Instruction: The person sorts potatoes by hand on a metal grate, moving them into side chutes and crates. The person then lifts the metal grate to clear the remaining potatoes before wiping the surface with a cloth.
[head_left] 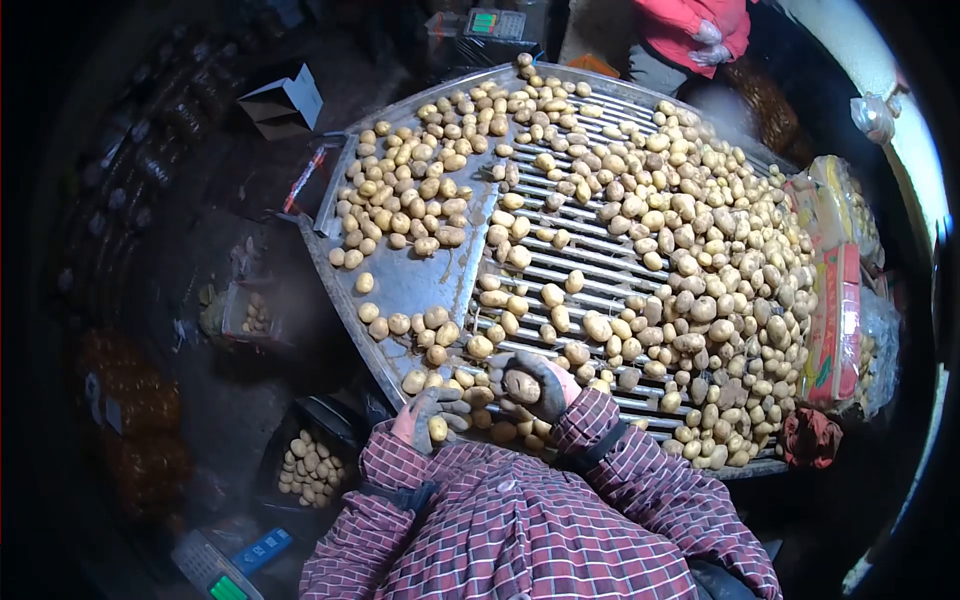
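Potato (521,387), dull-skinned and oval, its long axis seemingly crosswise, sits clasped in the gloved right hand (547,390) at the slatted metal table's (425,270) near edge; the gloved left hand (430,409) curls around a rounder yellowish potato (438,429).

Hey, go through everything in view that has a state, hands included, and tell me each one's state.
Left hand: gloved, holding a small potato
Right hand: gloved, holding a larger potato
Sorting table: loaded with potatoes
Upper scale: display lit green
Lower scale: display lit green
Cardboard box: flap raised
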